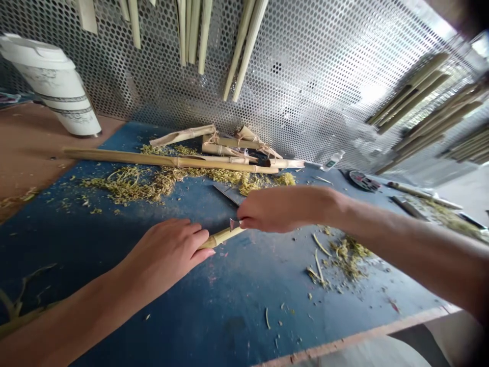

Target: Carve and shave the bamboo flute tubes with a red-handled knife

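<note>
My left hand [178,242] is closed around a short bamboo stick [223,236], pressing it down near the blue work surface. The stick's pale right end runs up to my right hand [267,210], which is closed just beyond it. A thin, dark-grey knife blade [226,195] sticks out of the right fist toward the upper left. Its handle is hidden by my fingers. A small shiny bit shows between that fist and the stick; I cannot make out what it is.
Behind my hands lie a long bamboo pole [153,159], tied bamboo pieces [225,145] and dried moss [148,186]. A white cup [57,84] stands at the left. Further right are a small bottle [333,160], a dark round object [363,181] and more moss [349,257]. Perforated metal [160,86] rises behind.
</note>
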{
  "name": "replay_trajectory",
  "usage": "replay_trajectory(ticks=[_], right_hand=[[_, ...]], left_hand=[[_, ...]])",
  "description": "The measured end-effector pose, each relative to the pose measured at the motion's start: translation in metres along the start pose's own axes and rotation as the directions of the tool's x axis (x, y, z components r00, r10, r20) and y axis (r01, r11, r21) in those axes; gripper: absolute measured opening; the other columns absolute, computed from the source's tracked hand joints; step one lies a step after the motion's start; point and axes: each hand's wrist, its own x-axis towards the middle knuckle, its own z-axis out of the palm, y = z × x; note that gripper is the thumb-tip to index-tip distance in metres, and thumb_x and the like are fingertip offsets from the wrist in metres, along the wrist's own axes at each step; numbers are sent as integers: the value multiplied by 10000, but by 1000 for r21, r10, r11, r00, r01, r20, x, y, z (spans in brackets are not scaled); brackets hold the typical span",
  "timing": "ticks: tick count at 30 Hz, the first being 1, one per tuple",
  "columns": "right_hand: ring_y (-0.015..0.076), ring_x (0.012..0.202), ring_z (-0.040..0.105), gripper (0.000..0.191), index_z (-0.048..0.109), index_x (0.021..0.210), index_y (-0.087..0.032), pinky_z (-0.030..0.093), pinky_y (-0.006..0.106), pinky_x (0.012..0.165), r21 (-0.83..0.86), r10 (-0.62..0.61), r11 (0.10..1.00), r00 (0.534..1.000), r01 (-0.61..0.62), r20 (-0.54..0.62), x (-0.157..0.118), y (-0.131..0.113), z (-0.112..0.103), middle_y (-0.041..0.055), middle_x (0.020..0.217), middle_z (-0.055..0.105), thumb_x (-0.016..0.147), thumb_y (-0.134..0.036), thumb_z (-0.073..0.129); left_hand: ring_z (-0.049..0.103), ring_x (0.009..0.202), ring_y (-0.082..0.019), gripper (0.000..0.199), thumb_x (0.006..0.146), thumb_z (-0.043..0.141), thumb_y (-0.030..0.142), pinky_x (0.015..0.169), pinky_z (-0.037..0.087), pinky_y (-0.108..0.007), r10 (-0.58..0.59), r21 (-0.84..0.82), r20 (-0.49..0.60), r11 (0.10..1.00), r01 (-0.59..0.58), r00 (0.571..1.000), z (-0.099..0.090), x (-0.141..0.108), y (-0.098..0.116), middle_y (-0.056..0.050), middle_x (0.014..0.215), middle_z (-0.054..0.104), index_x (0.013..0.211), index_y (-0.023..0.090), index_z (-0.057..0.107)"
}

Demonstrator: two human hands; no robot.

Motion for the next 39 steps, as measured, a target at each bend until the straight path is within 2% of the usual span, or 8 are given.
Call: replay_trajectory(ticks=[5,9,13,18,21,28,33,39], right_hand=[[95,561,683,523,731,958,-196,534,201,534,351,46,927,968,-134,247,-44,11,25,-10,731,763,1277,-460,411],[124,591,634,442,731,1145,-215,502,248,516,727,294,678,946,-108,-134,-63,19,59,-7,825,727,1203,-619,562],[148,595,568,253,748,1130,-266,441,273,550,499,322,861,865,-98,-386,-61,12,89,-44,737,670,1111,-518,732],[220,704,729,343,787,1449,-361,524,327,678,209,86,978,956,-27,-281,-59,5,102,3,887,850,1115,-428,747],[240,736,761,225,854,1282,-384,524,339,671,149,68,988,964,-30,-258,-65,4,101,9,873,858,1113,-478,738],[230,750,780,288,837,1379,-345,519,335,663,127,36,992,966,-4,-256,-70,7,99,13,919,876,1107,-408,763],[235,907,817,251,814,1321,-268,601,338,784,87,111,993,912,-83,-396,-77,29,91,102,1168,857,1202,-398,635],[233,978,800,169,839,1238,-245,647,363,839,30,100,995,909,-96,-405,-93,50,73,100,1211,819,1113,-349,792]], left_hand=[[704,821,-243,186,1137,745,301,757,374,-383,21,-12,-18,1000,-22,1000,6,-1,0,-4,879,761,960,242,742],[702,776,-235,253,1136,742,330,733,379,-392,12,-14,-30,1000,-13,999,9,-1,-1,1,846,758,898,249,717],[780,898,-285,185,1135,746,373,771,442,-406,27,1,-45,1000,-27,999,10,-3,-3,-18,907,811,987,262,763],[758,875,-262,200,1149,700,398,762,459,-401,35,2,-101,999,-34,994,13,-5,-6,-13,901,795,1013,274,778],[743,870,-261,220,1154,691,400,768,451,-403,38,-10,-100,999,-39,994,14,-6,-6,-9,888,778,988,274,760],[755,855,-282,169,1124,743,344,762,436,-411,51,-5,-61,999,-51,997,8,-5,-5,-6,878,771,974,267,743],[786,877,-259,87,1118,686,251,783,504,-409,102,-5,-7,995,-102,995,0,-5,-5,-21,1008,822,1103,259,772],[738,733,-226,170,1183,589,234,628,463,-409,218,94,-110,974,-208,970,-9,-6,11,-23,959,753,1056,236,702]])
